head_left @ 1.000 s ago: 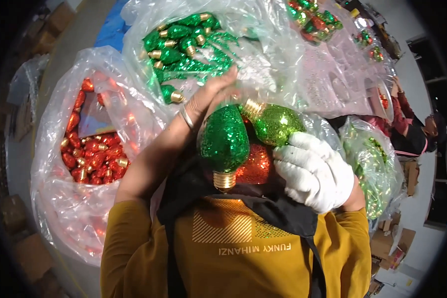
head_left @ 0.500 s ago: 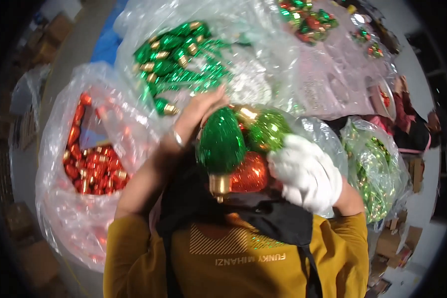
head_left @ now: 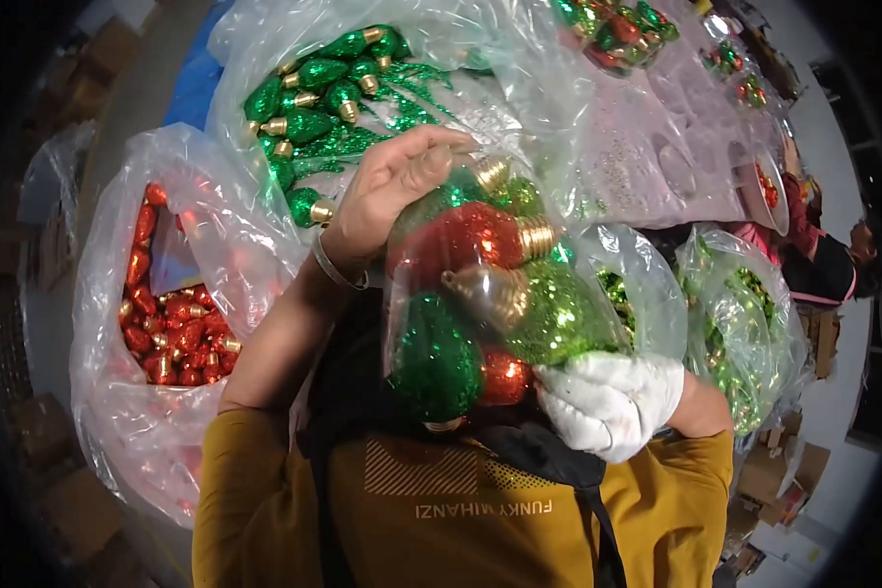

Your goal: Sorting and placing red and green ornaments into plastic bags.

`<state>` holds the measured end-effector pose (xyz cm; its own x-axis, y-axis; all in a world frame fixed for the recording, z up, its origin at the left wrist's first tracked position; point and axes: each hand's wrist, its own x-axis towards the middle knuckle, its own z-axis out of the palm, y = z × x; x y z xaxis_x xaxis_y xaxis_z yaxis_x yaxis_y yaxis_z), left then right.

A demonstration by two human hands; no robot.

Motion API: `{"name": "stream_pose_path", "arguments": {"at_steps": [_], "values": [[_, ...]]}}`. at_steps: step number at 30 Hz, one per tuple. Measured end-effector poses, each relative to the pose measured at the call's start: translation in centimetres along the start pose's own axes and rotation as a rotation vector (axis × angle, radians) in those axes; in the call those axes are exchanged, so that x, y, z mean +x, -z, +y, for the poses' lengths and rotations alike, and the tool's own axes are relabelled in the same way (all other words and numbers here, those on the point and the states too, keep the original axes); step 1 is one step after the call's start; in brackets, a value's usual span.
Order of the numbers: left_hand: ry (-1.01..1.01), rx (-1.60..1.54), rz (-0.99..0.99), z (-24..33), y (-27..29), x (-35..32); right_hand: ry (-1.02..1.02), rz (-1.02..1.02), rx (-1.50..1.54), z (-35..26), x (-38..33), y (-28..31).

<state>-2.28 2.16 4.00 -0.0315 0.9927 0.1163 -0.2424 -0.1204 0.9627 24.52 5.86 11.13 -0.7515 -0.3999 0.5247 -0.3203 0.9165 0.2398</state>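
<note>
Before my chest I hold a clear plastic package [head_left: 423, 281] with several glittery bulb-shaped ornaments inside. A red bulb [head_left: 468, 235] lies across its upper part, a dark green bulb [head_left: 435, 361] sits at the lower left, and a lime green bulb [head_left: 564, 316] at the right. Part of another red bulb [head_left: 506, 378] shows at the bottom. My bare left hand [head_left: 394, 188], a bangle on its wrist, curls its fingers at the package's upper left edge. Lower right, my white-gloved right hand [head_left: 612, 402] is closed against the package's bottom corner; its fingertips are partly hidden.
Green bulbs with gold caps [head_left: 309, 98] lie in an open clear bag ahead. Red bulbs [head_left: 181, 333] fill a bag at left, lime green ones a bag [head_left: 745, 333] at right. Filled clear packages [head_left: 622, 39] stand far right on the table. Another person [head_left: 818, 250] is at far right.
More bulbs now show inside the package, including a red one across the top. The dark green bulb sits lower. My right hand has moved down; my left has shifted slightly upward.
</note>
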Motion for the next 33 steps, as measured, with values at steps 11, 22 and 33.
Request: {"name": "stream_pose_path", "arguments": {"at_steps": [11,22,33], "values": [[0.082,-0.159,0.094,-0.4,-0.9,2.7,-0.122,-0.313,0.409,3.2,-1.2,1.2],[0.353,-0.062,0.207,-7.1,2.7,1.0,-1.236,0.223,0.333,13.2,-6.5,4.0],[0.362,0.137,0.393,-5.2,4.4,-4.8,-0.913,-0.030,-0.532,32.8,-17.8,-9.2]]}}
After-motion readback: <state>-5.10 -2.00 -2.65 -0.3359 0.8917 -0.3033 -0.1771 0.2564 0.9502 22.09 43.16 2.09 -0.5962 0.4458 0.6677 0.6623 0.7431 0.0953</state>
